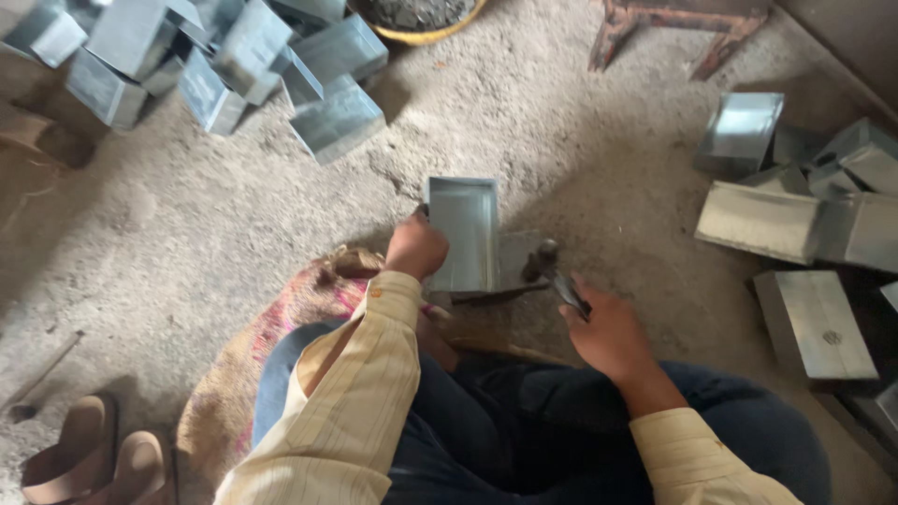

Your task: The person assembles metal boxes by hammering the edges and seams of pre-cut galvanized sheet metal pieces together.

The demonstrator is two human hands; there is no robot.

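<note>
A shallow rectangular sheet-metal tray [465, 232] lies open side up on a metal block [515, 260] in front of my knees. My left hand [415, 247] grips the tray's left rim. My right hand [606, 329] is closed around the handle of a hammer [545, 263], whose dark head rests on the block just right of the tray. I sit on the ground in dark trousers and a pale striped shirt.
A heap of similar metal boxes [224, 65] lies at the top left, and more boxes [804, 206] at the right. A yellow-rimmed basin [423, 36] and a rusty iron stand [673, 23] are at the top. Sandals [94, 458] and a sack cloth [271, 327] lie at the lower left.
</note>
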